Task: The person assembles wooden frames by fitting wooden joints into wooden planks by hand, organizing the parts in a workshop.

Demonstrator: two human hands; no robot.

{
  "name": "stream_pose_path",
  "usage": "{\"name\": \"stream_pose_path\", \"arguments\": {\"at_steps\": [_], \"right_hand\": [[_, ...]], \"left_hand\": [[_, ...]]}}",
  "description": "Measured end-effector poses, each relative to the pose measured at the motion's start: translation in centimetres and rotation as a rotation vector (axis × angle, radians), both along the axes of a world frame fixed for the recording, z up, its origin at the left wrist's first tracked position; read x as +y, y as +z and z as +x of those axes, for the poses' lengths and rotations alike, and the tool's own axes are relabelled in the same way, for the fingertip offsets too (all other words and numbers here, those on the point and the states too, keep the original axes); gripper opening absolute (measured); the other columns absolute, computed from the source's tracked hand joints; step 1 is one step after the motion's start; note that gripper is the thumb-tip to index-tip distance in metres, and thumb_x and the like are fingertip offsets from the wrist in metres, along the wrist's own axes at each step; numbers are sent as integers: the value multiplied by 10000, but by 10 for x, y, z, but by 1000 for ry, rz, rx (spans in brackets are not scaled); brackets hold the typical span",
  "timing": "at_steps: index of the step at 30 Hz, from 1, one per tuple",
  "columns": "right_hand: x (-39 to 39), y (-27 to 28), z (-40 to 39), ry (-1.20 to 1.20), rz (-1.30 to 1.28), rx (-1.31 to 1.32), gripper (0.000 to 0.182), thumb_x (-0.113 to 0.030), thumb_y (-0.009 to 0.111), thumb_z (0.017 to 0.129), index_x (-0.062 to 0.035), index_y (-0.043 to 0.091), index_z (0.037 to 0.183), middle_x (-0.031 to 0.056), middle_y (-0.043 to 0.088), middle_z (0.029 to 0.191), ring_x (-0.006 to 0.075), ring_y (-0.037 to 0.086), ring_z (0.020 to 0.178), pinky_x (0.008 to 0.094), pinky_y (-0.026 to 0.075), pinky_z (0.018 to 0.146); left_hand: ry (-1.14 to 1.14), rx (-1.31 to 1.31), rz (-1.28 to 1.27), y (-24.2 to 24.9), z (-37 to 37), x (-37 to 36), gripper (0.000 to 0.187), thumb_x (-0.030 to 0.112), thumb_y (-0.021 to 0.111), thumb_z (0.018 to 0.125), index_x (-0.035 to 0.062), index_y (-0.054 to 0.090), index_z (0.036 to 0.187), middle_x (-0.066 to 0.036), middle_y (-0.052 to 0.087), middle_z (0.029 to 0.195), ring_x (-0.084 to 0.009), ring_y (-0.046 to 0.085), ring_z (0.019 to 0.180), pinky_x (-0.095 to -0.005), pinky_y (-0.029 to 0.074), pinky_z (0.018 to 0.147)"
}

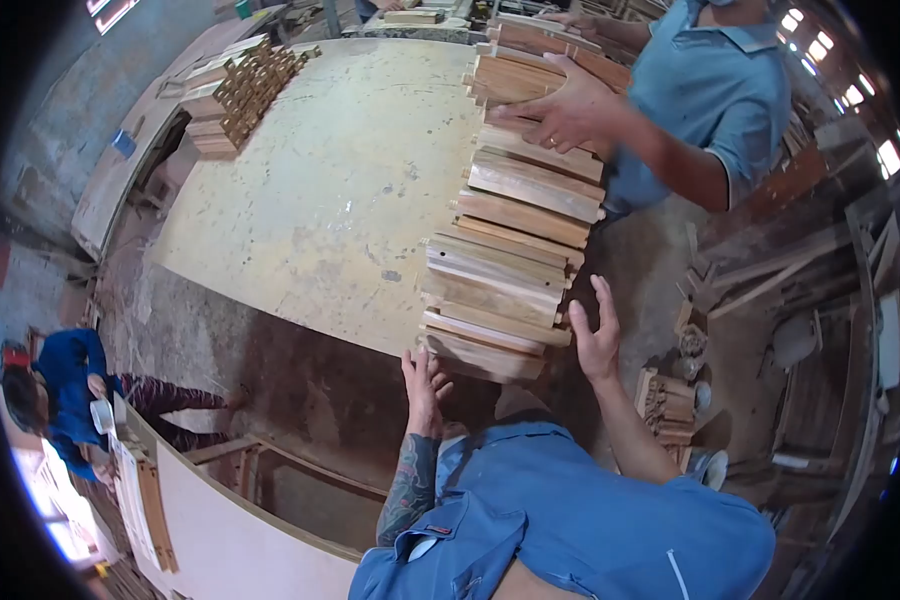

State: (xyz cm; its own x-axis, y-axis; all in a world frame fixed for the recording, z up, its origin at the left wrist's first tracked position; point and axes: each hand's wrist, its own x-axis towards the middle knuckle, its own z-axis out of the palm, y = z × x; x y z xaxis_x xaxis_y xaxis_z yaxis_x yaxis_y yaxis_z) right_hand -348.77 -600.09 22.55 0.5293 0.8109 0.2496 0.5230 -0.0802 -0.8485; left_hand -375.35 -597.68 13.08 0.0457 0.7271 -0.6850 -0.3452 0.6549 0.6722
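Note:
A long row of wooden slats (515, 255) lies side by side along the right edge of the large worktable (330, 200). Their ends show tenons, and a few carry dark holes. My left hand (426, 388) is open at the left end of the nearest slat (485, 358), fingertips right at its corner. To the right of the row, my right hand (597, 342) is open too, its thumb and fingers spread beside the slat ends. Across the row, a co-worker's hand (570, 105) spreads over the farther slats.
Stacked wood pieces (235, 95) stand on the table's far left. A co-worker in a blue shirt (710, 100) stands at the right edge. At lower left, another person (70, 390) works beside a pale panel table (230, 540). Bundled wood (667, 410) lies on the right.

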Motion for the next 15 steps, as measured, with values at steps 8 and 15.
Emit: {"name": "stream_pose_path", "arguments": {"at_steps": [8,15], "right_hand": [[-8,-88,21,-354,-4,817,723,-558,355,1006,-45,279,1510,131,313,1548,255,252,1443,371,162,1182],[58,-110,30,54,253,720,762,-589,287,1007,-53,183,1538,80,178,1607,214,152,1473,358,107,1194]], "left_hand": [[-134,236,607,5,-19,106,753,492,400,1015,-26,176,1514,-186,239,1571,-297,211,1458,-374,168,1178],[-557,-193,706,14,39,192,778,600,243,1006,54,127,1548,-106,143,1606,-257,171,1465,-378,119,1189]]}}
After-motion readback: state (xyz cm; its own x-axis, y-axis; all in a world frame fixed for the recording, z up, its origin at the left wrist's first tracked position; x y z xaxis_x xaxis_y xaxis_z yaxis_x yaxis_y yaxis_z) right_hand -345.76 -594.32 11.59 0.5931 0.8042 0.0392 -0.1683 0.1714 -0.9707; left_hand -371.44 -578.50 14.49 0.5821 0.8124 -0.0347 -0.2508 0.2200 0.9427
